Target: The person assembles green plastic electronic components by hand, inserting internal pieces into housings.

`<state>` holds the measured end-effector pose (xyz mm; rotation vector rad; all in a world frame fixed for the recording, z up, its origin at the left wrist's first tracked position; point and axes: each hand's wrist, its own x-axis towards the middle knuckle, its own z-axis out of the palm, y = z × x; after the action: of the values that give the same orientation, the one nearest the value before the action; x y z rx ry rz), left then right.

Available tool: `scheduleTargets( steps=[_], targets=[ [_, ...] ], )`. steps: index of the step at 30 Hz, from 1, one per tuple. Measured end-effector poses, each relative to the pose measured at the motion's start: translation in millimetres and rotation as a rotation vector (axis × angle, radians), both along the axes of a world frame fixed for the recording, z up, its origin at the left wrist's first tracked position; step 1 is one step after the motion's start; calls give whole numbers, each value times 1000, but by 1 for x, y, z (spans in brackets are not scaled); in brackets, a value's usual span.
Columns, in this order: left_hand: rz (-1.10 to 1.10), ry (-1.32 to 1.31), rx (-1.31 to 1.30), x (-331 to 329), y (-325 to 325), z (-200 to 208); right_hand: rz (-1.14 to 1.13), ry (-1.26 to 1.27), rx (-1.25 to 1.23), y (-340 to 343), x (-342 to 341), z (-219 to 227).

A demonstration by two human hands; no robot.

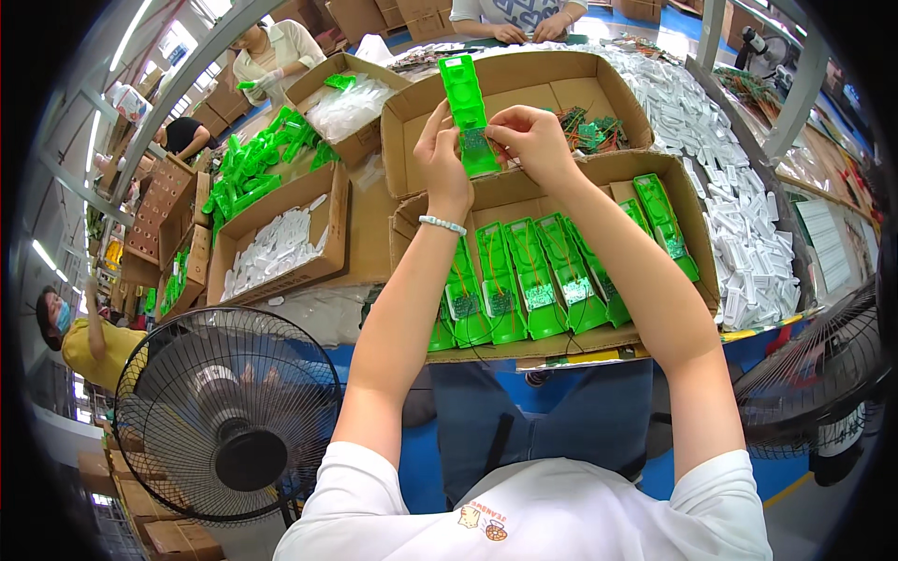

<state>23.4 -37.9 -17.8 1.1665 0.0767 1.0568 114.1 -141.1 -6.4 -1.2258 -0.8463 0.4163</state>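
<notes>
My left hand (443, 161) is wrapped round the side of a long bright green plastic housing (462, 92), tilted upward over the cardboard boxes. A small circuit board (476, 140) lies in the housing's lower part. The thumb and fingers of my right hand (533, 140) are pinched together at the board's right edge, by thin orange wires; their tips partly hide what they grip. Below my hands, a shallow cardboard box (561, 353) holds several green housings (536, 280) in a row, fitted with boards and wires. Behind it, another carton (524, 73) contains loose circuit boards (599, 134).
White plastic parts (744, 234) cover the table's right side; more fill a carton (323, 248) at left. Green housings (248, 178) are heaped farther left. Black fans stand at left (229, 411) and right (814, 374). Co-workers (276, 61) sit across the table.
</notes>
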Motion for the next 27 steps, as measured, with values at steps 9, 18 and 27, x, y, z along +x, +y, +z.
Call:
scheduleTargets(
  steps=[9,18,27],
  targets=[
    [73,62,138,-1,-7,0,-83,-68,50,2,0,-7],
    [47,63,216,0,-4,-3,-121,-42,70,3,4,-10],
    [95,146,261,-5,-9,0,-76,-22,66,-1,1,-6]
  ],
)
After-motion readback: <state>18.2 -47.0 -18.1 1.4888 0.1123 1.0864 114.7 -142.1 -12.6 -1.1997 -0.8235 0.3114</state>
